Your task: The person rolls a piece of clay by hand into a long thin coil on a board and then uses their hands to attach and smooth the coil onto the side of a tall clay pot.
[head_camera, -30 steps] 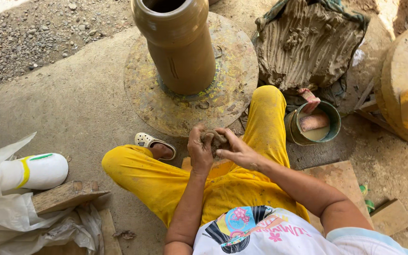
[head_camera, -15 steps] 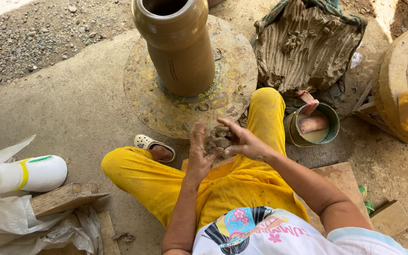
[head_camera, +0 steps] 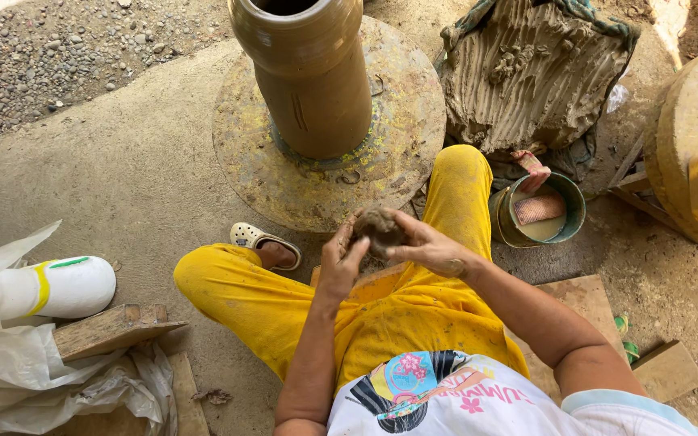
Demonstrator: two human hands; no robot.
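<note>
A lump of brown clay (head_camera: 379,228) sits between my two hands, above my lap. My left hand (head_camera: 341,260) cups it from the left and my right hand (head_camera: 430,249) presses on it from the right. Just beyond them stands a tall brown clay vessel (head_camera: 309,77) on a round, mud-stained wheel (head_camera: 389,153). I sit on the ground in yellow trousers, one foot in a white clog (head_camera: 256,238).
A big ridged heap of clay (head_camera: 531,69) on cloth lies at the back right. A green bucket (head_camera: 563,206) of slip with a rag stands by my right knee. Plastic bags (head_camera: 10,371), a white bottle (head_camera: 54,287) and wooden boards (head_camera: 111,329) lie left. A round wooden block (head_camera: 684,137) is far right.
My hands have lifted slightly and turned the clay lump, rolling it into a rounder ball. The vessel and wheel have not moved.
</note>
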